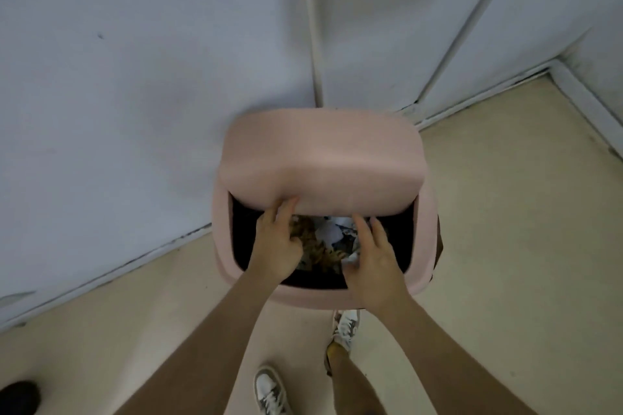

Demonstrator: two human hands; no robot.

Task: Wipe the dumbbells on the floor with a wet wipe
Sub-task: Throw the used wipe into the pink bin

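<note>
Pink bin (320, 158) w/ black interior (242, 236), beige floor (505, 246), grey-white sneakers (269, 391).

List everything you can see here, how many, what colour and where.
bin: one, pink, on beige floor against white wall
lid: one, pink, tipped open on the bin
rubbish: several scraps, brown and white, inside bin
pipe: one, white, on the wall behind
dark object: one, black, floor bottom left
shoes: two, white-grey, floor below bin
left hand: one, fingers touching lid edge
right hand: one, spread over bin opening
</note>
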